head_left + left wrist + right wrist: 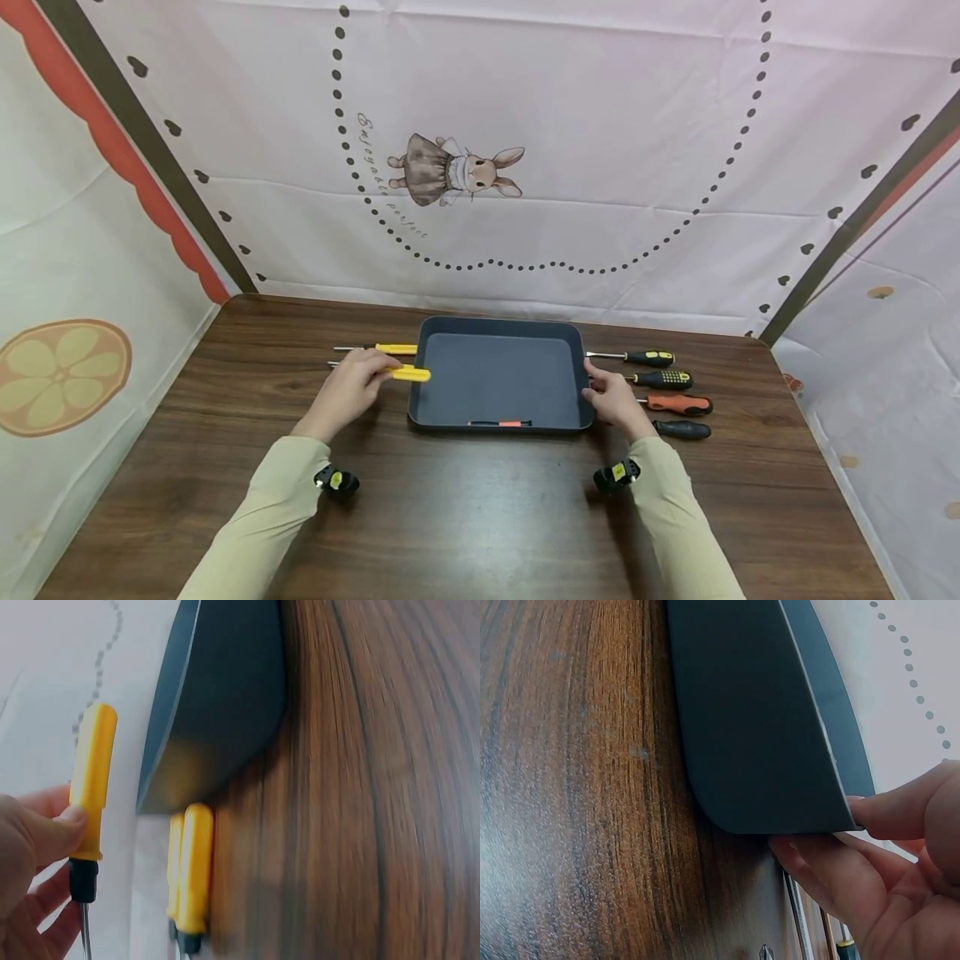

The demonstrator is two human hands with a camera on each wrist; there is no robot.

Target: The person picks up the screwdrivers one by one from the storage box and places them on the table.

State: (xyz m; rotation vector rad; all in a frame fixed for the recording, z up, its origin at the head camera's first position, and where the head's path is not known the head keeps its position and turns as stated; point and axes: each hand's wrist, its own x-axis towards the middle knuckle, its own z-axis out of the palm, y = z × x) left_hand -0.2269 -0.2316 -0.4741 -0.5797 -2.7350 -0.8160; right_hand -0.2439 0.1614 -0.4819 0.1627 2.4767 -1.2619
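Observation:
My left hand pinches a yellow-handled screwdriver between thumb and fingers. Its handle end is raised over the left rim of a dark grey tray, with the shaft pointing away from the tray. Two more yellow-handled screwdrivers lie side by side on the table at the tray's left end. At the opposite end, my right hand grips the tray's right wall, thumb on the rim and fingers against the outside. Inside the tray, a small red-and-black tool lies along the near wall.
Right of the tray, several screwdrivers lie roughly parallel, among them an orange-handled one, a black-handled one and a yellow-dotted one. The brown wooden table meets a printed cloth at its back edge.

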